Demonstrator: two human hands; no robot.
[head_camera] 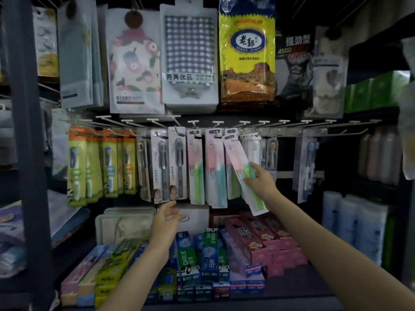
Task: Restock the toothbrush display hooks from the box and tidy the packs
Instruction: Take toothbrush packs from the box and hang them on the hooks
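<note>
**Operator:** Currently, what does each hand hold?

**Supervisor:** The right hand [260,178] pinches the lower half of a flat white-and-pink carded toothbrush pack with a green handle [243,173]. The pack hangs tilted, its top at a white wire display hook [224,131]; whether the hang hole is fully seated on it cannot be determined. The left hand [167,217] is relaxed with fingers spread, holding nothing, just below the grey-brush packs [170,164]. The supply box is not identifiable.

**Operator:** Failure modes?

**Supervisor:** Probably three. Releasing before seating drops the pack onto the red toothpaste cartons [265,230]. Pulling at this angle may tear the card. Swinging it sideways may dislodge the neighbouring pink-and-blue pack [216,171].
</note>
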